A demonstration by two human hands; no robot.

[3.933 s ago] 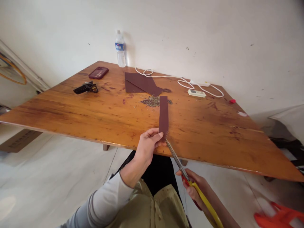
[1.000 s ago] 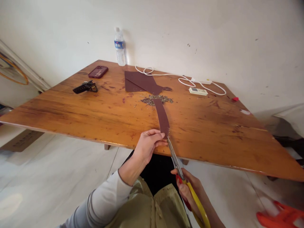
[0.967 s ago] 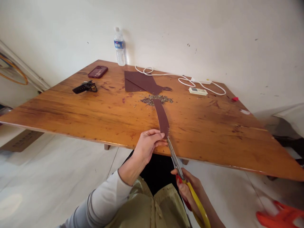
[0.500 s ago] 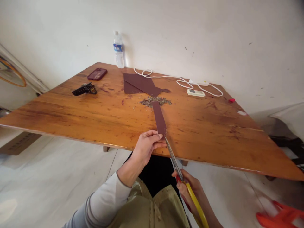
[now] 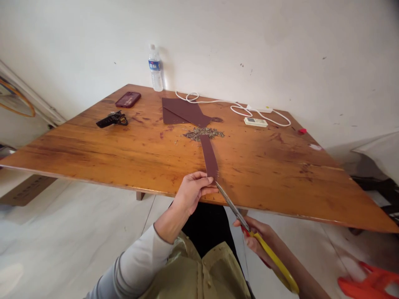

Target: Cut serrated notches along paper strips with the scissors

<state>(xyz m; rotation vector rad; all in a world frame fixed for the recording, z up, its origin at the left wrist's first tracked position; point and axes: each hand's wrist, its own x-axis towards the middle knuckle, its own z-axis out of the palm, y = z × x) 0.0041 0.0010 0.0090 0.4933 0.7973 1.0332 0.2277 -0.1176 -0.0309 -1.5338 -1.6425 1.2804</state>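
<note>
My left hand [image 5: 190,192] pinches the near end of a long dark maroon strip [image 5: 208,155] that lies on the wooden table [image 5: 124,145]. My right hand [image 5: 260,241] grips scissors [image 5: 249,232] with yellow and red handles. Their metal blades point up and left, and the tips touch the strip's near end, right beside my left fingers. The strip's far end reaches a small pile of fine clippings [image 5: 203,133].
Larger maroon sheets [image 5: 183,111] lie behind the clippings. A water bottle [image 5: 155,68], a dark red phone [image 5: 127,99], a black tool [image 5: 111,119], a white cable with power strip [image 5: 249,110] and a small white remote [image 5: 255,121] sit further back. An orange object [image 5: 368,282] lies on the floor at right.
The strip has straightened from a bend and its far end has swung left. The scissors have tilted flatter, with my right hand further to the right. My left hand keeps its pinch.
</note>
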